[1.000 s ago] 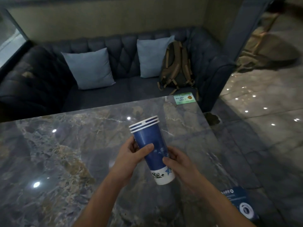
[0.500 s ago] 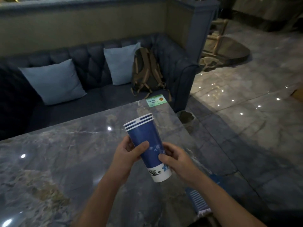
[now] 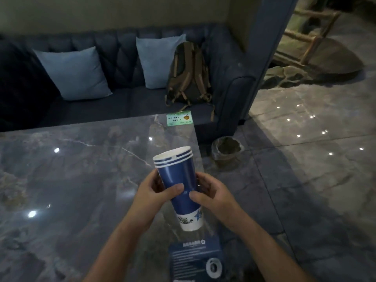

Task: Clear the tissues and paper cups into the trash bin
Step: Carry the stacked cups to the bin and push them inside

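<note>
I have the stack of paper cups [image 3: 179, 186] in both hands above the near right part of the table [image 3: 71, 169], tilted with the rims pointing away from me. My left hand [image 3: 154, 197] grips the blue side with the thumb across the front, and my right hand [image 3: 211, 193] closes on the other side. Three rims show, so I judge it as three nested cups.

I take this as the carry step: cups gathered, not yet dropped. The trash bin [image 3: 226, 152] sits on the floor just past the table's right edge, lined with a bag. Next I need to swing the stack right, clear the table edge, and release over the opening.

I see no tissues on the table. The bin's contents are too dark to read, and the near card [image 3: 196, 259] is cut off at the bottom edge.
</note>
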`<state>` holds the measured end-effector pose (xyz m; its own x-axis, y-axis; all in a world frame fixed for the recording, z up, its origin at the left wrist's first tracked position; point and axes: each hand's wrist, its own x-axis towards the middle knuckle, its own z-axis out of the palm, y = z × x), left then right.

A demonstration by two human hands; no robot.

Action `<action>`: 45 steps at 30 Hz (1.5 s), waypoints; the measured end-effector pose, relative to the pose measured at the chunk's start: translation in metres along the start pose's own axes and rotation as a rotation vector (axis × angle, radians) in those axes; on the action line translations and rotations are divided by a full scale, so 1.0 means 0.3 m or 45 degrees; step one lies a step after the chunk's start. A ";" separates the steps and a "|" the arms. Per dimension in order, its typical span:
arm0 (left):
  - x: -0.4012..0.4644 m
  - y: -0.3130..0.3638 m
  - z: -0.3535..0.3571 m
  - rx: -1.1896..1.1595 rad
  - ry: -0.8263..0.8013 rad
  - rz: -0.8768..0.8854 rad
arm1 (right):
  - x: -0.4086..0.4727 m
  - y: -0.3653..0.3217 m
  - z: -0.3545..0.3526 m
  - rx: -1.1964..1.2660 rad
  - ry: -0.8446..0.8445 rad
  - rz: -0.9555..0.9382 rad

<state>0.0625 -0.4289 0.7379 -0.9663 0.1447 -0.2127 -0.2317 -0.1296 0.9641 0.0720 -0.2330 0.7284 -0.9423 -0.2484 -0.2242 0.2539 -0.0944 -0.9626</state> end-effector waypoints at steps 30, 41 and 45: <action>0.178 -0.154 0.504 0.028 0.239 -0.186 | 0.199 -0.087 -0.626 -0.075 -0.222 0.028; 0.451 -0.128 0.920 0.088 0.317 -0.319 | 0.297 -0.141 -1.151 -0.058 0.070 -0.043; 0.505 -0.187 0.937 -0.058 0.445 -0.346 | 0.319 -0.139 -1.259 -0.051 0.158 0.000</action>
<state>-0.0395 -0.1241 0.6963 -0.8475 -0.1597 -0.5061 -0.4799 -0.1765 0.8594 -0.1112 0.1114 0.6897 -0.9627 -0.1272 -0.2388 0.2473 -0.0554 -0.9674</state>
